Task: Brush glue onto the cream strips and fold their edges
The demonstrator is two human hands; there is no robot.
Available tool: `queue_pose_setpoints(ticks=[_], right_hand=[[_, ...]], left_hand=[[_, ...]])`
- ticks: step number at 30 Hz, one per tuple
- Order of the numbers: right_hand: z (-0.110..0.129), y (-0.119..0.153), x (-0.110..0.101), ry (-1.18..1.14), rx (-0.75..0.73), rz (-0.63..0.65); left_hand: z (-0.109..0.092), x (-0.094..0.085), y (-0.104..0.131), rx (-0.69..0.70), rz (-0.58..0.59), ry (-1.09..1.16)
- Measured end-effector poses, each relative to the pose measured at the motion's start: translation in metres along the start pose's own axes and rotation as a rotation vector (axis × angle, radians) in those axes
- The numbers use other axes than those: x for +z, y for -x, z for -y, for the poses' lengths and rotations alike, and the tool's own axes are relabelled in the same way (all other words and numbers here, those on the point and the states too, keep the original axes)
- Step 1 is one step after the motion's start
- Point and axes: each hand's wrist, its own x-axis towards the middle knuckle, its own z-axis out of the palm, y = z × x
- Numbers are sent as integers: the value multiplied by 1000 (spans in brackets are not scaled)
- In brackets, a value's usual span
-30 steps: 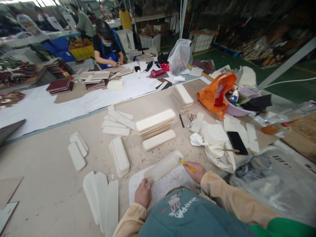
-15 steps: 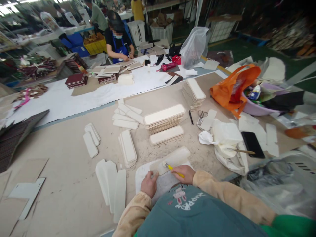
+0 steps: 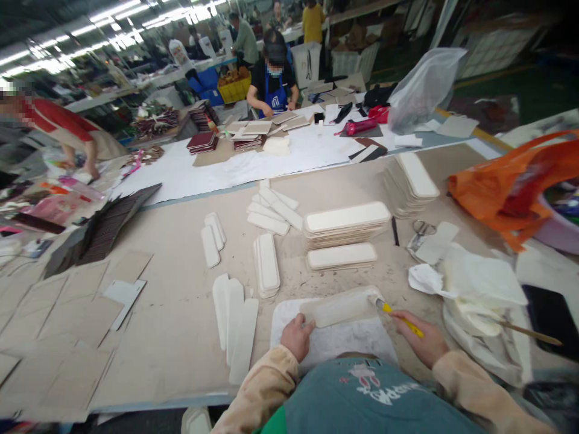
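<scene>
My right hand [image 3: 420,339] is closed round a yellow-handled brush [image 3: 402,318], its pale tip touching the right end of a long translucent strip [image 3: 339,306]. That strip lies on a white sheet [image 3: 335,337] in front of me. At the strip's left end, my left hand [image 3: 297,336] presses it down with bent fingers; whether it pinches the edge is unclear. Stacks of cream rounded pieces [image 3: 346,218] stand just beyond, with a shorter stack [image 3: 341,256] nearer. Left of the sheet lie long white strips [image 3: 235,319].
On the right are scissors [image 3: 423,228], a white plastic bag [image 3: 484,277], a black phone [image 3: 552,319] and an orange bag [image 3: 511,181]. Flat brown panels [image 3: 76,313] cover the left. Across the table a person [image 3: 274,78] handles boards; another person in red [image 3: 58,126] leans in at left.
The brush in my right hand has moved right along the strip to its far end. My left hand stays at the strip's left end. The view has turned left, showing the person in red.
</scene>
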Motion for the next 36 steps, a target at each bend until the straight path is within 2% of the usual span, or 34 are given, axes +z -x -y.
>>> queue_pose_setpoints(ticks=[4,6,8,11,13,15,19,23,27,32,36], right_hand=[[-2,1,-2,-15,-4,-41],[1,3,2,-12,-23,-29],[4,6,6,-26,-42,-1],[5,11,9,-59,-56,2],[3,12,9,-64,-62,8],[1,11,8,-50,-74,42],[3,6,4,-33,-124,37],[8,7,1,-30,-175,17],[3,13,-2,-37,-218,-12],[-8,21,-5,-48,-223,-21],[-10,24,-7,-64,-205,-51]], left_hand=[[-3,-5,1,-9,-32,37],[0,-8,5,-76,-83,37],[10,-12,14,-213,-166,15],[35,-19,41,-475,-291,-47],[53,-21,63,-614,-337,-86],[68,-22,81,-680,-345,-112],[83,-20,96,-679,-317,-134],[89,-19,94,-675,-279,-142],[92,-23,92,-671,-234,-144],[94,-30,87,-693,-196,-134],[93,-36,85,-735,-210,-86]])
